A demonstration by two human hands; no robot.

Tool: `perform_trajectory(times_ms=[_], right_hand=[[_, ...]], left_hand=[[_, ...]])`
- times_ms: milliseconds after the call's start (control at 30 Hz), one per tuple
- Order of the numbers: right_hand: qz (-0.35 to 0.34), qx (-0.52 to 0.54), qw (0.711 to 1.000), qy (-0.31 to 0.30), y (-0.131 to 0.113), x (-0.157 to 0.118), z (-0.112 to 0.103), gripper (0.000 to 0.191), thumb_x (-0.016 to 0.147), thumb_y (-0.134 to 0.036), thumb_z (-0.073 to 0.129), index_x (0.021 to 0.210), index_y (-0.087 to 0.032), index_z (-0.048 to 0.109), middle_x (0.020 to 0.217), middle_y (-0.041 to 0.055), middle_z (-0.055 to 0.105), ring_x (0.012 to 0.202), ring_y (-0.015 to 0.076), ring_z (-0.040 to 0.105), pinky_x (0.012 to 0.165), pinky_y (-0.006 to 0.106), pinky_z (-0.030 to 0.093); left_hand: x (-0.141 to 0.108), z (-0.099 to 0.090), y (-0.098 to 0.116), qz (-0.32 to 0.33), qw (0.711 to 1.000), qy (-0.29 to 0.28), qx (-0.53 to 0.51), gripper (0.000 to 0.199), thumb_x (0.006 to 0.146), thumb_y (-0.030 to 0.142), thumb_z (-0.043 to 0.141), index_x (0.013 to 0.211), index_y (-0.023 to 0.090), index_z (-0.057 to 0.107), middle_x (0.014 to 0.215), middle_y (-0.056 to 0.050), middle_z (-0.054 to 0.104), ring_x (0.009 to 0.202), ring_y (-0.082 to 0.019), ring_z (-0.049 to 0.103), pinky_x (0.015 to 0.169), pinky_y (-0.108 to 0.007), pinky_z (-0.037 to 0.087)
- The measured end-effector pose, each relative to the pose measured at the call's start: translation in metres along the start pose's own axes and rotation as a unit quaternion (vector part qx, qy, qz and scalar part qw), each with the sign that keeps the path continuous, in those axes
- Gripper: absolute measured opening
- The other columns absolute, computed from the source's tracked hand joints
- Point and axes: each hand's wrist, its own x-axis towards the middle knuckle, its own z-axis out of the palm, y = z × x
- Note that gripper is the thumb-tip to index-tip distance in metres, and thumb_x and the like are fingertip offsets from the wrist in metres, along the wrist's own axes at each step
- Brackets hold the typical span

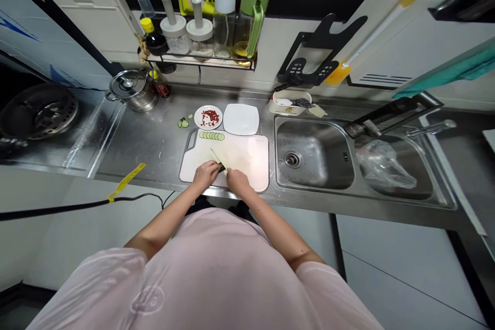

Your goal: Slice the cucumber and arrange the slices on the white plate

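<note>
A white cutting board point(247, 162) with a grey handle lies on the steel counter in front of me. My right hand point(236, 181) is closed around the handle of a knife point(218, 157), whose blade points up and to the left over the board. Just left of the blade, my left hand point(207, 172) presses with closed fingers on a dark green piece of cucumber point(221, 168), mostly hidden by fingers and knife. Near the board's top edge, a row of pale green cucumber slices point(212, 135) lies overlapped.
Behind the board stand a plate of chopped red pieces point(209, 117) and a white square plate point(241, 119). Green scraps point(183, 122) lie to the left, near a lidded pot point(133, 90). A double sink point(315, 157) is on the right, with a plastic bag point(386, 165) in its right basin.
</note>
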Motion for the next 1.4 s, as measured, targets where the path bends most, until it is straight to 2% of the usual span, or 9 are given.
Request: perform_trajectory(times_ms=[167, 500, 900, 1233, 1400], right_hand=[[0.0, 0.002, 1.0, 0.004, -0.003, 0.005, -0.002, 0.028, 0.096, -0.018, 0.031, 0.112, -0.015, 0.054, 0.101, 0.0124, 0.067, 0.096, 0.0215, 0.063, 0.077, 0.029, 0.043], [0.005, -0.011, 1.0, 0.002, 0.014, -0.018, 0.012, 0.027, 0.095, -0.018, 0.032, 0.108, -0.016, 0.055, 0.095, 0.0124, 0.067, 0.089, 0.0228, 0.064, 0.073, 0.03, 0.043], [0.002, -0.005, 1.0, 0.004, -0.002, 0.009, 0.005, 0.028, 0.096, -0.019, 0.031, 0.112, -0.015, 0.054, 0.101, 0.0128, 0.066, 0.095, 0.0215, 0.063, 0.077, 0.029, 0.044], [0.006, -0.014, 1.0, -0.008, 0.009, -0.011, 0.01, 0.029, 0.097, -0.021, 0.029, 0.112, -0.016, 0.054, 0.099, 0.0127, 0.066, 0.093, 0.0224, 0.063, 0.075, 0.03, 0.043], [-0.005, -0.016, 1.0, 0.005, 0.009, -0.004, 0.016, 0.028, 0.096, -0.021, 0.03, 0.111, -0.016, 0.054, 0.097, 0.0119, 0.066, 0.091, 0.0226, 0.063, 0.074, 0.03, 0.043]], left_hand=[[0.0, 0.0, -0.001, 0.001, 1.0, -0.003, 0.005, 0.022, 0.092, 0.029, 0.047, 0.096, 0.025, 0.069, 0.095, -0.003, 0.065, 0.089, -0.013, 0.06, 0.079, -0.024, 0.046], [0.0, 0.0, 0.0, -0.014, 1.0, -0.005, 0.001, 0.022, 0.092, 0.031, 0.048, 0.096, 0.026, 0.069, 0.093, -0.003, 0.065, 0.086, -0.013, 0.06, 0.075, -0.024, 0.046], [-0.002, 0.001, -0.001, -0.004, 1.0, -0.003, 0.007, 0.02, 0.091, 0.026, 0.049, 0.098, 0.026, 0.068, 0.098, -0.003, 0.065, 0.09, -0.013, 0.059, 0.079, -0.025, 0.046], [-0.001, 0.001, 0.0, -0.017, 1.0, -0.001, 0.0, 0.022, 0.092, 0.03, 0.048, 0.096, 0.025, 0.069, 0.094, -0.002, 0.065, 0.085, -0.012, 0.06, 0.075, -0.024, 0.045], [-0.001, 0.001, -0.001, -0.015, 1.0, -0.002, -0.002, 0.021, 0.092, 0.029, 0.049, 0.096, 0.025, 0.069, 0.094, -0.002, 0.065, 0.086, -0.012, 0.06, 0.076, -0.024, 0.045]])
